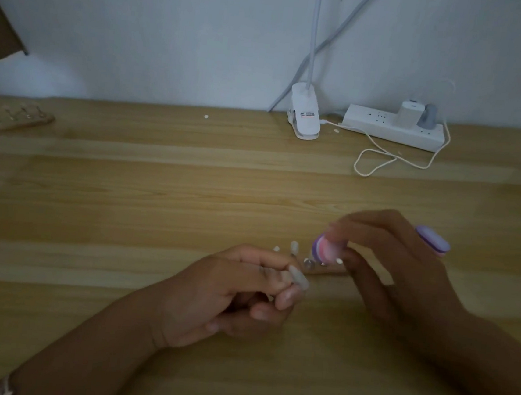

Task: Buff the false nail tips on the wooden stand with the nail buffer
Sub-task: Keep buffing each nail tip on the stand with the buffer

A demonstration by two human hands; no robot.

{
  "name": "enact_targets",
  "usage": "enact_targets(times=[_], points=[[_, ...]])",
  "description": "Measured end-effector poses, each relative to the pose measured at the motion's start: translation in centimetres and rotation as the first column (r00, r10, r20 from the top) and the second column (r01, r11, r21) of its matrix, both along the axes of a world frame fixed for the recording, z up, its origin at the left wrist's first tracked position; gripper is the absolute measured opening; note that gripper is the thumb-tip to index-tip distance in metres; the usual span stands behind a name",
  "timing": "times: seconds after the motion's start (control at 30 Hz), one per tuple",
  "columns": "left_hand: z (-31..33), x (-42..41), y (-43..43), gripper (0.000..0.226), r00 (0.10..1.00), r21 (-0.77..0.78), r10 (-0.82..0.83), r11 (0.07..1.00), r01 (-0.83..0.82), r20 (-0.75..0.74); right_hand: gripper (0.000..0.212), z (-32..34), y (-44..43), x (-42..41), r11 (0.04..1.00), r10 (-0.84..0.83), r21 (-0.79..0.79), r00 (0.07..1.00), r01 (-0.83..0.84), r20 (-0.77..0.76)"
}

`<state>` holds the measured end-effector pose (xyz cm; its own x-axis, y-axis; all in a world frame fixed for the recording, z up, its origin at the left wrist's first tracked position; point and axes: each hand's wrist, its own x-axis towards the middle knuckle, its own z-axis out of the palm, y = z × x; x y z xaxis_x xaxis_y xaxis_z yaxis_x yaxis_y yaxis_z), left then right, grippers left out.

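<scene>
1. Gripping nearest us, left hand [231, 293] curls its fingers round the slim light wooden stand [335, 270] bearing clear false nail tips [294, 246].
2. Right hand [398, 268] fingers clamp the purple-pink oblong nail buffer [326, 251], its end at the tips.
3. Risk, we judge: hard strokes could pop tips off.
4. Beyond: white power strip [393, 127].

I am looking across a pale wood-grain tabletop [158, 187] running back to a plain white wall [173, 29], all lying in dim light. A white clip-on lamp base [305, 115] is sitting at the far edge. Near it, a long white power strip [383, 126] is carrying a white adapter [408, 114] and a grey plug [430, 116], with a thin white cable [371, 160] looping in front.
</scene>
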<state>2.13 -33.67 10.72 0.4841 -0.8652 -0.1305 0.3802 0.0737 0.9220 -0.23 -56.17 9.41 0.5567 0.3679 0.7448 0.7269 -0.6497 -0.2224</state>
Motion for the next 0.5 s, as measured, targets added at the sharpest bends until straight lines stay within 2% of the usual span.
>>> enact_targets(times=[0.03, 0.1, 0.17, 0.3, 0.37, 0.43, 0.5], points=[[0.0, 0.0, 0.0, 0.025, 1.0, 0.0, 0.007, 1.0, -0.007, -0.002, 0.023, 0.2, 0.1, -0.1, 1.0, -0.012, 0.025, 1.0, 0.012, 0.028], [0.0, 0.0, -0.1, 0.021, 0.999, -0.004, 0.018, 1.0, -0.018, -0.027, 0.02, -0.1, 0.8, -0.9, 0.997, 0.063, 0.037, 0.995, -0.066, 0.071], [-0.2, -0.1, 0.0, 0.02, 0.999, -0.014, 0.0, 1.0, -0.001, -0.047, 0.021, -0.7, 1.1, -1.2, 0.992, 0.13, -0.004, 0.99, -0.13, 0.046], [0.0, -0.3, 0.0, 0.026, 0.999, -0.039, -0.006, 0.999, 0.005, -0.035, 0.019, 0.0, 0.3, 0.0, 0.999, 0.01, 0.037, 1.0, -0.011, 0.024], [-0.1, -0.3, -0.1, 0.025, 0.999, -0.061, 0.013, 0.998, -0.016, -0.047, 0.022, -0.1, 0.8, -0.7, 0.996, 0.069, 0.046, 0.995, -0.073, 0.073], [-0.2, -0.2, 0.0, 0.025, 0.999, -0.051, 0.023, 0.998, -0.025, -0.041, 0.029, -0.8, 1.1, -1.3, 0.99, 0.144, -0.016, 0.986, -0.143, 0.082], [-0.2, -0.2, 0.1, 0.025, 1.0, -0.06, 0.004, 0.998, -0.006, -0.027, 0.029, -0.9, 0.5, -0.6, 0.997, 0.071, -0.039, 0.994, -0.068, 0.077]])
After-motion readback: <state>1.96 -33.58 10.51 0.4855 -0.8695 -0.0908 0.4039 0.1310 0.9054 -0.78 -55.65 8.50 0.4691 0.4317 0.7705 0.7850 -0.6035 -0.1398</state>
